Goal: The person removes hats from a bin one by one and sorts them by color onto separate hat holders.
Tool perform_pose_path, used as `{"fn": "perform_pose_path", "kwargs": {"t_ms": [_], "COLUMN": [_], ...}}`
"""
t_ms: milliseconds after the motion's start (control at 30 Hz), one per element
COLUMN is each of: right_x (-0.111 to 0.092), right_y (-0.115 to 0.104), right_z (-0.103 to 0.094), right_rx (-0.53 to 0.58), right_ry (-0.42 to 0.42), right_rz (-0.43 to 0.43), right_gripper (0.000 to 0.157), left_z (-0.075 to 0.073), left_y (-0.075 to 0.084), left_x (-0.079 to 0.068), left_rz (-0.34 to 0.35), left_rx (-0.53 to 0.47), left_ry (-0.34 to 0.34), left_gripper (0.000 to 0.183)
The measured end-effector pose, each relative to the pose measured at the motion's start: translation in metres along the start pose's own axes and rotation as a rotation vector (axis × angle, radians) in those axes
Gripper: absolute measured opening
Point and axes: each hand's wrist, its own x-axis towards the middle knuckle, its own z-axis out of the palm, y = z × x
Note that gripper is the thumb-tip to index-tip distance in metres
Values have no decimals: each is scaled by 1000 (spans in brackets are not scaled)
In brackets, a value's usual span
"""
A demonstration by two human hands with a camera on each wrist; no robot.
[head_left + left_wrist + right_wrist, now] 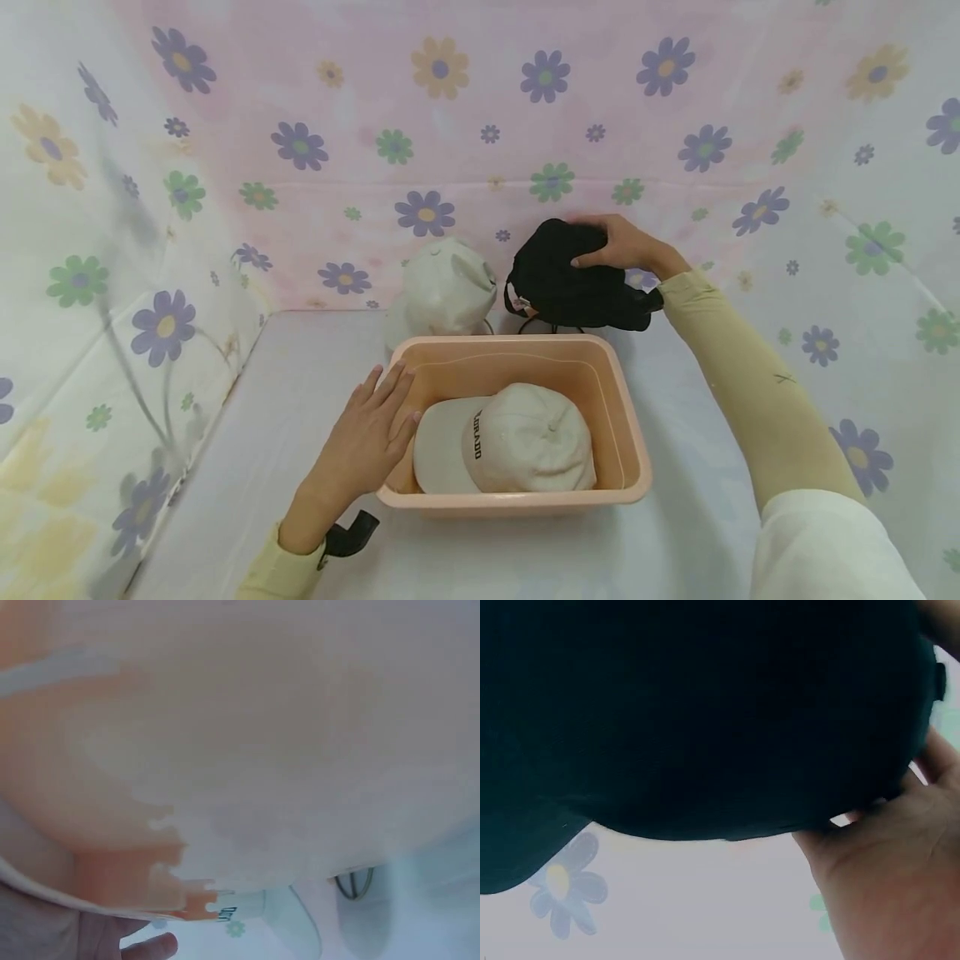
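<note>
My right hand grips a black cap behind the basin, thumb on the near side and fingers over the crown. In the right wrist view the dark cap fills most of the picture, with the hand at its edge. My left hand lies with straight, spread fingers at the left rim of a peach plastic basin. Inside the basin sits a cream cap with dark lettering, its brim pointing left. The left wrist view is mostly a blurred pale and peach surface.
A white cap stands behind the basin, left of the black one. Thin dark wire loops show under the black cap. Flower-printed cloth hangs at the back and both sides of the pale table.
</note>
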Motion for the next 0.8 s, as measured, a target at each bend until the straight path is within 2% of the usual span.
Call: {"fn": "perform_pose_path", "kwargs": {"t_ms": [133,233,467,633,800], "right_x": [-9,-18,-41,-58,-72], "right_y": [-11,-19,-29,-16,13], "right_z": [-6,-13,-25,-20,1], "right_rx": [53,93,162,216,260], "right_ry": [62,134,318,416,497], "right_rz": [-63,-101,-123,-84,8], "right_gripper": [70,63,44,38,37], "left_z": [-5,-9,-27,-47,-65], "left_y": [-1,-1,-1,0,3], "left_x": [1,3,13,27,46], "left_rz": [28,72,176,224,239], "left_rx": [81,105,26,-29,-83], "left_ry": [0,0,-11,73,186], "left_gripper": [60,59,56,47,37]}}
